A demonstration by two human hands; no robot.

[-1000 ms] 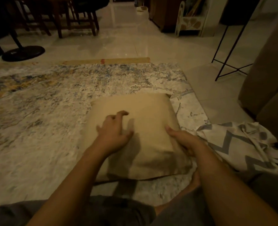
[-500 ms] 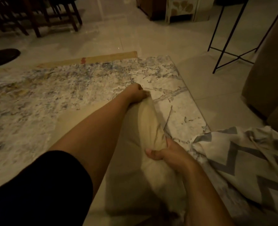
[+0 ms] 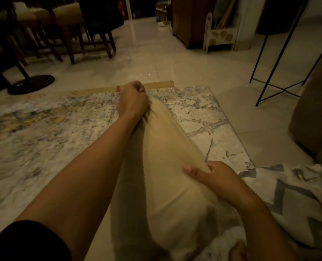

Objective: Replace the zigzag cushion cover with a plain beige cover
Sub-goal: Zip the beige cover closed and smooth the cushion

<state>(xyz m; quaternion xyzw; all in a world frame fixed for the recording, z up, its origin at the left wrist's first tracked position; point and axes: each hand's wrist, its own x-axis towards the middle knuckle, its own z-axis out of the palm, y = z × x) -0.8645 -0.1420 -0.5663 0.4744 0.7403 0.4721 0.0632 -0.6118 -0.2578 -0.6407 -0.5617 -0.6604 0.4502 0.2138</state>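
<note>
A dim room with a glossy pale tiled floor (image 3: 184, 68) spreads ahead. A mottled rug (image 3: 43, 132) in grey, white and yellow covers the near and left ground, its far edge trimmed with a tan band. At far left stand dark wooden chairs (image 3: 66, 31) and a black round stand base (image 3: 31, 84); a thin black metal frame (image 3: 281, 72) rises at the right, with a brown sofa corner (image 3: 314, 117) at the right edge.

The left arm stretches forward across the middle, a black sleeve (image 3: 24, 242) at its near end. The left hand (image 3: 133, 98) is closed in a tight fist, bunching the far end of the beige cushion (image 3: 165, 176). The right hand (image 3: 218, 179) sits nearer and to the right, its thumb lying on the upper face and the fingers curled under the right edge, pinching the fabric.

The cushion is raised on edge between the two hands, running from near to far above the rug, its near end down by the person's lap. The zigzag cover (image 3: 292, 204), grey and white, lies crumpled on the floor just right of the cushion, near the right forearm.
</note>
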